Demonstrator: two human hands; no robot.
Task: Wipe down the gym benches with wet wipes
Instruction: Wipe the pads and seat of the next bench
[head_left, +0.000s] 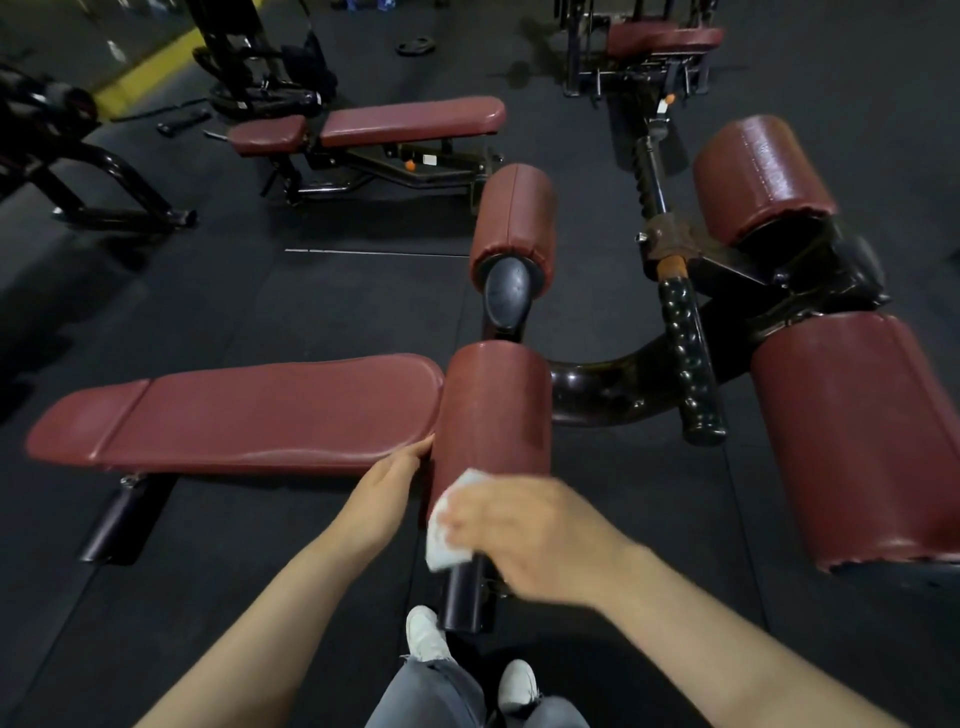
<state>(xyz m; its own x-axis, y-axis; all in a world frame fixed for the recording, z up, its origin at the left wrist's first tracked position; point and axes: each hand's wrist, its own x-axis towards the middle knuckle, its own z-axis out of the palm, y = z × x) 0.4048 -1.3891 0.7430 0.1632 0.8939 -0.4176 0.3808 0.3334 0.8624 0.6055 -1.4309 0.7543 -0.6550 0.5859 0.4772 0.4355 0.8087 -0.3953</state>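
Note:
A dark-red decline bench (234, 415) lies across the left of the view, its surface shiny. At its near end stands a red roller pad (493, 410) on a black bar. My right hand (524, 540) holds a white wet wipe (447, 525) against the lower front of that roller pad. My left hand (389, 488) rests with straight fingers on the pad's left side, beside the bench's end. A second roller pad (514, 218) sits behind it, with two larger red rollers (862, 436) on the right.
Another red flat bench (410, 122) stands further back, with a black machine frame (88, 171) at left and a rack with a red pad (660, 41) at back right. A knobbed black handle (691, 358) sticks out between the rollers. My white shoes (426, 634) stand on black rubber floor.

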